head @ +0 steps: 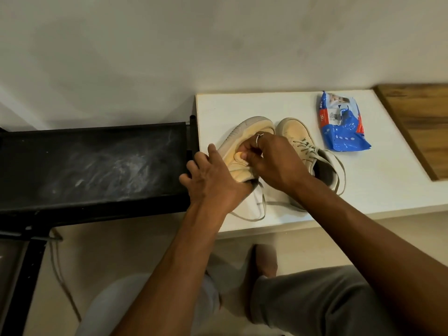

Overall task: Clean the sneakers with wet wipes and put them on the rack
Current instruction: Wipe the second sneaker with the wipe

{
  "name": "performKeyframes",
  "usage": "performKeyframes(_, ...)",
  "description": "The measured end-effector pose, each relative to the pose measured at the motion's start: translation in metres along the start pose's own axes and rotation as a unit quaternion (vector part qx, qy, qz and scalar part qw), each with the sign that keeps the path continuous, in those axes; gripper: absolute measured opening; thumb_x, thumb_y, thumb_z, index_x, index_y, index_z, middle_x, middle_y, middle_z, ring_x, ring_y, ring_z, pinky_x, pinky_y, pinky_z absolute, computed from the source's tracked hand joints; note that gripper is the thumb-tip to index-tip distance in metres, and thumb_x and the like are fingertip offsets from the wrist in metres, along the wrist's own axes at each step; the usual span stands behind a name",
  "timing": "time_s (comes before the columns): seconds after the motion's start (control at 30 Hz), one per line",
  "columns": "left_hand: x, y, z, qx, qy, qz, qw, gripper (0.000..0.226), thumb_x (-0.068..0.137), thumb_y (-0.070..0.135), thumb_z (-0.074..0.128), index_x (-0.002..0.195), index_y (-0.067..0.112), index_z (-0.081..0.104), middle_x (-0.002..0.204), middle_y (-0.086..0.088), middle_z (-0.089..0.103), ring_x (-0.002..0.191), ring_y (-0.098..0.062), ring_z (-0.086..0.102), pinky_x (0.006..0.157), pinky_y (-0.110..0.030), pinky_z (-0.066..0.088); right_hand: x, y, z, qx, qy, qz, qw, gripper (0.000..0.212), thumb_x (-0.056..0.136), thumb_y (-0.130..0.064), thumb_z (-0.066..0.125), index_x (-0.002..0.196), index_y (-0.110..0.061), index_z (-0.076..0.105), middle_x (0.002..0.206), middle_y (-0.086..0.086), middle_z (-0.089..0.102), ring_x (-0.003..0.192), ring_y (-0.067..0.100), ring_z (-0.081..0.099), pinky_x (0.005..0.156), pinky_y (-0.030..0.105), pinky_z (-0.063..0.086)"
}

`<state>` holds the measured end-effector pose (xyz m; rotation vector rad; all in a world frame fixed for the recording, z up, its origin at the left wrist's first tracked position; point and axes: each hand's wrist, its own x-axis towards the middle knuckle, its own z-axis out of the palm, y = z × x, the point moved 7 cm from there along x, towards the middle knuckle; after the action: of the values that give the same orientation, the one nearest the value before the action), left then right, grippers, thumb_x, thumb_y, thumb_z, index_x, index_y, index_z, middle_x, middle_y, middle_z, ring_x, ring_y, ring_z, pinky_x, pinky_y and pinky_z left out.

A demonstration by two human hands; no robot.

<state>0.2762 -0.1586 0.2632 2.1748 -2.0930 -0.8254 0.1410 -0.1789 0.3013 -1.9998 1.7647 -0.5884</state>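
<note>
Where the white table (242,105) ends, a (dusty) rack (97,161) stands.

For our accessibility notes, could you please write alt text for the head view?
The left hand grips a beige sneaker tipped sideways on a white table while the right hand pinches its upper. A second sneaker and blue wipes pack lie right of it, a black rack left.
</note>
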Motion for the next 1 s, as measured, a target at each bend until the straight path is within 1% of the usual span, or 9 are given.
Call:
performKeyframes(0.17,0.000,-0.019,-0.002,-0.091,-0.135,0.018,0.986,0.116,0.064,0.070,0.075,0.154,0.031,0.012,0.147,-0.001,0.023,0.134,-0.029,0.030,0.108,-0.052,0.037,-0.010,0.014,0.004,0.002,-0.031,0.023,0.999,0.011,0.095,-0.025,0.064,0.095,-0.018,0.073,0.079,-0.004,0.072,0.069,0.005,0.064,0.061,0.013,0.044)
performKeyframes(0.3,-0.011,-0.039,0.010,-0.049,-0.212,-0.029,0.976,0.137,0.061,0.062,0.084,0.156,0.026,-0.007,0.158,-0.007,0.010,0.142,-0.032,0.029,0.107,-0.047,0.039,-0.019,0.018,0.003,-0.010,-0.039,0.022,0.999,0.011,0.095,-0.025,0.063,0.096,-0.019,0.073,0.085,-0.005,0.071,0.075,0.007,0.062,0.070,0.027,0.053)
performKeyframes(0.37,-0.010,-0.034,0.015,-0.069,-0.199,-0.030,0.977,0.141,0.059,0.062,0.085,0.154,0.025,-0.012,0.158,-0.008,0.009,0.140,-0.031,0.030,0.104,-0.046,0.042,-0.023,0.015,0.004,-0.016,-0.019,0.012,1.000,0.012,0.096,-0.024,0.062,0.098,-0.018,0.073,0.091,-0.005,0.070,0.079,0.010,0.062,0.073,0.031,0.053)
performKeyframes(0.4,-0.009,-0.032,0.015,-0.089,-0.183,-0.029,0.979,0.140,0.058,0.063,0.085,0.153,0.026,-0.011,0.156,-0.008,0.012,0.137,-0.030,0.034,0.101,-0.044,0.045,-0.024,0.012,0.005,-0.019,-0.009,0.003,1.000,0.012,0.096,-0.024,0.062,0.099,-0.019,0.072,0.093,-0.006,0.069,0.081,0.009,0.060,0.072,0.029,0.052)
performKeyframes(0.5,-0.005,-0.029,0.017,-0.119,-0.149,-0.019,0.982,0.124,0.055,0.065,0.086,0.146,0.026,0.011,0.141,-0.005,0.032,0.118,-0.023,0.046,0.085,-0.036,0.048,-0.033,-0.004,0.015,-0.032,-0.016,-0.054,0.998,0.014,0.096,-0.025,0.061,0.104,-0.019,0.071,0.099,-0.009,0.064,0.085,0.008,0.056,0.068,0.021,0.047)
performKeyframes(0.6,-0.002,-0.033,0.020,-0.090,-0.131,-0.023,0.987,0.113,0.052,0.067,0.086,0.137,0.023,0.025,0.126,-0.003,0.043,0.108,-0.023,0.053,0.082,-0.039,0.054,-0.034,-0.011,0.017,-0.100,-0.009,-0.123,0.987,0.016,0.092,-0.018,0.064,0.106,-0.017,0.073,0.104,-0.002,0.068,0.092,0.017,0.062,0.066,0.034,0.054)
performKeyframes(0.7,0.001,-0.035,0.020,-0.071,-0.125,-0.030,0.989,0.111,0.053,0.065,0.085,0.136,0.021,0.026,0.122,-0.004,0.045,0.106,-0.024,0.054,0.082,-0.040,0.056,-0.024,-0.002,0.005,-0.118,0.039,-0.115,0.986,0.017,0.087,-0.010,0.070,0.103,-0.012,0.075,0.102,0.004,0.070,0.093,0.024,0.063,0.065,0.041,0.057)
performKeyframes(0.87,0.002,-0.035,0.024,-0.078,-0.125,-0.037,0.988,0.114,0.049,0.065,0.086,0.135,0.021,0.027,0.125,-0.004,0.045,0.109,-0.025,0.054,0.084,-0.042,0.055,-0.043,-0.021,0.027,-0.140,-0.050,-0.211,0.966,0.021,0.082,-0.012,0.075,0.102,-0.018,0.077,0.098,-0.002,0.069,0.090,0.020,0.061,0.066,0.035,0.053)
performKeyframes(1.0,0.003,-0.034,0.022,-0.073,-0.118,-0.040,0.989,0.110,0.053,0.062,0.086,0.134,0.020,0.026,0.119,-0.003,0.044,0.104,-0.022,0.052,0.080,-0.039,0.054,-0.028,-0.012,0.008,-0.159,0.036,-0.174,0.971,0.015,0.082,-0.015,0.076,0.096,-0.017,0.078,0.090,0.001,0.070,0.081,0.024,0.060,0.061,0.039,0.052)
